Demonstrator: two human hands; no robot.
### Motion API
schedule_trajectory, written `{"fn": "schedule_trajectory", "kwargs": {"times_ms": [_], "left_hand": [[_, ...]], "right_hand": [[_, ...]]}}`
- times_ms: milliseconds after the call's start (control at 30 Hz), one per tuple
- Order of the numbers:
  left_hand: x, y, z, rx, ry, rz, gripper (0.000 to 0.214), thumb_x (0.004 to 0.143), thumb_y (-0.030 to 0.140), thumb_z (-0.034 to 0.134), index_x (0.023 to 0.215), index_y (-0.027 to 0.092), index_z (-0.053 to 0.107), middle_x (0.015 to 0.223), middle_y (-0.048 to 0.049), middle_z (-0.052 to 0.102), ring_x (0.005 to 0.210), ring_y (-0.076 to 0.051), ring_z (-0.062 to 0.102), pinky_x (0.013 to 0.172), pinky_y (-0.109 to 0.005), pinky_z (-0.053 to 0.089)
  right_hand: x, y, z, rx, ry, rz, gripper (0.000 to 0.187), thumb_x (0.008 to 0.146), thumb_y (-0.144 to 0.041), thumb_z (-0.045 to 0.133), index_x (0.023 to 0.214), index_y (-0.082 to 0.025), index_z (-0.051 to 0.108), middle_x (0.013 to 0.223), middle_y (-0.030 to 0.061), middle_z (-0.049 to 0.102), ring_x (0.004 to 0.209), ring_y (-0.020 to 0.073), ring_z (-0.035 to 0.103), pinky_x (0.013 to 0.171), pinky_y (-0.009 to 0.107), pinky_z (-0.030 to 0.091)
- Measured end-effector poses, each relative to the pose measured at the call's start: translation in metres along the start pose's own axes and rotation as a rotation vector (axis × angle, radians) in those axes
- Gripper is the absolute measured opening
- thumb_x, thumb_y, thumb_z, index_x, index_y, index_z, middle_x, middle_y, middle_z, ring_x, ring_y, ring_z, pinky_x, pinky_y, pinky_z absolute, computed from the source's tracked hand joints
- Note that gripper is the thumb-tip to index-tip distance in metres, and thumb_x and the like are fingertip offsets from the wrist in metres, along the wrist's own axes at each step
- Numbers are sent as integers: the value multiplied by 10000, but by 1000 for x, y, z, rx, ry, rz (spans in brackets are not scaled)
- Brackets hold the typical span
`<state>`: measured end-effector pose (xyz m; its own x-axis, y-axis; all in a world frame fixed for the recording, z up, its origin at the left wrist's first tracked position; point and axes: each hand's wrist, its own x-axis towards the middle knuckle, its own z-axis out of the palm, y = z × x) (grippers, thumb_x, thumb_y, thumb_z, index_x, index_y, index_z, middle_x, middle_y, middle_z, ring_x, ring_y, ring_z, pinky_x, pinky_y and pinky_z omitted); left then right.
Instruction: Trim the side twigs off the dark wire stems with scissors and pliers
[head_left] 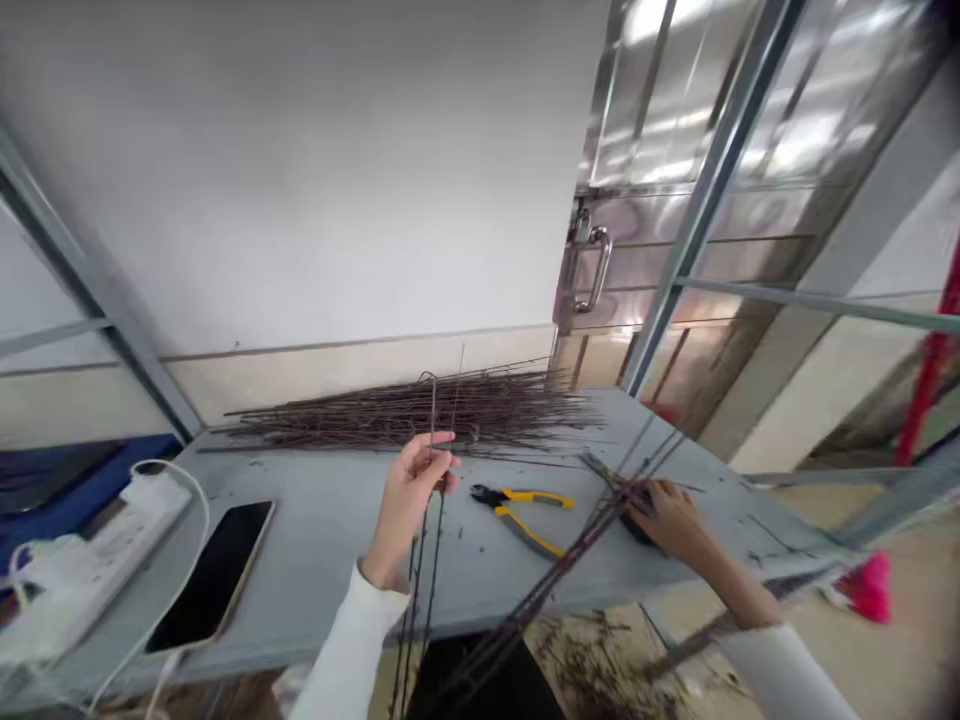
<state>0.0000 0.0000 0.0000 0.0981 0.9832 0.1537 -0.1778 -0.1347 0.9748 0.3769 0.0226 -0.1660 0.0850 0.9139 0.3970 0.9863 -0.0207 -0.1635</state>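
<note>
My left hand [416,480], in the middle of the view, pinches a few thin dark twigs. One twig [433,405] rises above the fingers and curls into a hook at its top, with a finer strand beside it; the lower lengths hang past the table edge. On the right, my right hand [667,520] is closed around a dark-handled tool [596,465] resting on the table, its narrow jaws pointing up and left. A slanting bundle of twigs [562,560] crosses in front of that tool, so its shape is partly hidden. Between the hands lie yellow-handled cutting pliers [529,505], their handles spread.
A long pile of dark twigs [420,412] lies along the back of the grey table [315,540]. At left are a phone [217,570], a white power strip [127,540] and cables. Metal frame posts [705,220] rise at the sides. Twig scraps [600,660] litter the floor.
</note>
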Motion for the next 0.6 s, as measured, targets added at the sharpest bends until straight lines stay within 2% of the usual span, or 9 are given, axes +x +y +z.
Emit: {"fn": "schedule_trajectory", "kwargs": {"times_ms": [200,333,467,600], "left_hand": [[-1,-9,9,-39,95,-22,335,697,388,710,933,156,657,719,-21,649,520,-95,537,491,-225,409],[-8,-13,14,-86,105,-76,337,663,379,743,910,157,687,717,-28,670,538,-92,551,500,-207,409],[-10,-17,16,-116,100,-79,339,653,394,755,893,160,706,706,-30,680,535,-87,551,499,-198,402],[-11,-17,16,-124,86,-101,347,636,404,769,871,154,713,702,-39,688,528,-87,549,497,-198,403]], "right_hand": [[13,23,-14,193,-61,-11,266,633,-401,575,810,-211,519,800,125,669,793,303,646,701,365,481],[24,20,-29,208,-62,-4,309,565,-361,563,822,-218,470,790,95,646,747,289,644,688,371,485],[42,3,-61,187,121,0,352,593,-352,536,901,-209,442,898,127,617,861,316,614,759,422,470],[62,-24,-102,362,295,-1,397,631,-421,570,935,-204,436,950,133,596,822,264,598,743,393,491]]}}
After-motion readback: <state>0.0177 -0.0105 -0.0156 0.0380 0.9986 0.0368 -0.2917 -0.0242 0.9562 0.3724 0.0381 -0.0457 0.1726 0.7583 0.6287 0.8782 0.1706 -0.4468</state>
